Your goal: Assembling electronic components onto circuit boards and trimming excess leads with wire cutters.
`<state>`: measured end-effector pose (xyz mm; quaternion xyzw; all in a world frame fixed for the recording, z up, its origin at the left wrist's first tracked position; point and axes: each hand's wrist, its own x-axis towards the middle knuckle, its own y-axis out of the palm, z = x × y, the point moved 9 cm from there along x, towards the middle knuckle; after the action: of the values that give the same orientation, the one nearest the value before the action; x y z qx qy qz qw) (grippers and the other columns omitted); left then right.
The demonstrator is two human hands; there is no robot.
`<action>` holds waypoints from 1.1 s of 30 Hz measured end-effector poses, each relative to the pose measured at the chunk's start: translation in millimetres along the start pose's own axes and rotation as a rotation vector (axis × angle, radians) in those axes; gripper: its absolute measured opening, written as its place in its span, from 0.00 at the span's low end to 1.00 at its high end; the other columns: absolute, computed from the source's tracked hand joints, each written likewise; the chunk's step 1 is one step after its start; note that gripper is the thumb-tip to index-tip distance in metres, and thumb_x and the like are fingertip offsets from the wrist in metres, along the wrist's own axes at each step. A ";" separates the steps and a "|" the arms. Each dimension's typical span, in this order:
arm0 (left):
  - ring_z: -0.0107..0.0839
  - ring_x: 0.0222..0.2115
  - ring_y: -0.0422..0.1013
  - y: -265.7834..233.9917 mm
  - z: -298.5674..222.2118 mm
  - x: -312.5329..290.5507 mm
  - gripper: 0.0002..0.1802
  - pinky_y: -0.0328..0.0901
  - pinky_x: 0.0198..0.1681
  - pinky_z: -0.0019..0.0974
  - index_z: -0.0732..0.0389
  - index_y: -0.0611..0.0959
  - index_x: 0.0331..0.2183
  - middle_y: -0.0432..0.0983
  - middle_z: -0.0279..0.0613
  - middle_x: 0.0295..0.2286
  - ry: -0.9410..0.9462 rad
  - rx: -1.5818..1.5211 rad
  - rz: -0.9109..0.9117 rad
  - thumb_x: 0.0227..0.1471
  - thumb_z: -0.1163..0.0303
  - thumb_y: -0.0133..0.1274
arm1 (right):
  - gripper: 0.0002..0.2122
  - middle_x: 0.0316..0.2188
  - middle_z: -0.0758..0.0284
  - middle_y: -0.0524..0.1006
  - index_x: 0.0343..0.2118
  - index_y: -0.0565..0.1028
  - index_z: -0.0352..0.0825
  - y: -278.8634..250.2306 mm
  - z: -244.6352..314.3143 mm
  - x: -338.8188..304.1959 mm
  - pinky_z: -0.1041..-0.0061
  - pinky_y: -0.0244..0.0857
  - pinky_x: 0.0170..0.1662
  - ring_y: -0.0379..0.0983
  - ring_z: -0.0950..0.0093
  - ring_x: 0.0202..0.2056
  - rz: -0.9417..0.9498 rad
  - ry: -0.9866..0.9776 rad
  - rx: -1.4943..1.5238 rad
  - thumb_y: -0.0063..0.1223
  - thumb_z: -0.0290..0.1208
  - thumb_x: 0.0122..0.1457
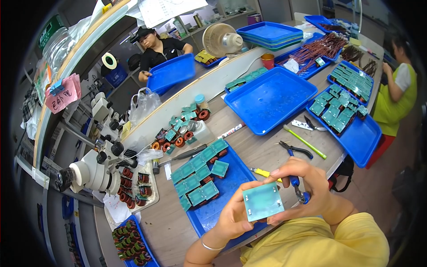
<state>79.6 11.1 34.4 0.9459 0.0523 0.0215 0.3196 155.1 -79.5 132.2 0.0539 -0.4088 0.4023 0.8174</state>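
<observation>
A square green circuit board point(263, 202) is held up in front of me, its flat face with small solder points toward me. My left hand point(231, 218) is closed on its left side, with the thumb at the lower edge. My right hand point(313, 182) has fingers at the board's upper and lower right edges. Blue-handled cutting pliers point(304, 196) are tucked in the same right hand. A bit of copper-coloured winding shows under the board. Just beyond, a blue tray point(240, 173) carries rows of similar boards point(189, 184) with coils beneath.
Black-nosed pliers point(299, 151), a green pen-like stick point(304, 141) and a yellow-handled tool point(262, 172) lie to the right. A large blue tray point(271, 98) sits farther back. Left stands a microscope point(91, 167). Across the partition, a person point(162, 55) holds a tray; another person point(400, 89) sits right.
</observation>
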 end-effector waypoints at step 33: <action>0.37 0.40 0.66 11.1 -13.8 -0.6 0.47 0.62 0.43 0.39 0.64 0.56 0.54 0.61 0.50 0.47 0.175 0.194 0.101 0.37 0.64 0.65 | 0.27 0.27 0.64 0.72 0.40 0.69 0.29 10.1 1.2 1.7 0.78 0.60 0.31 0.67 0.75 0.27 0.042 -0.078 -0.084 0.69 0.34 0.37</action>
<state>78.9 10.6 52.2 0.9683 0.0340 0.1146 0.2191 147.8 -72.2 131.8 0.0267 -0.4578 0.3996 0.7937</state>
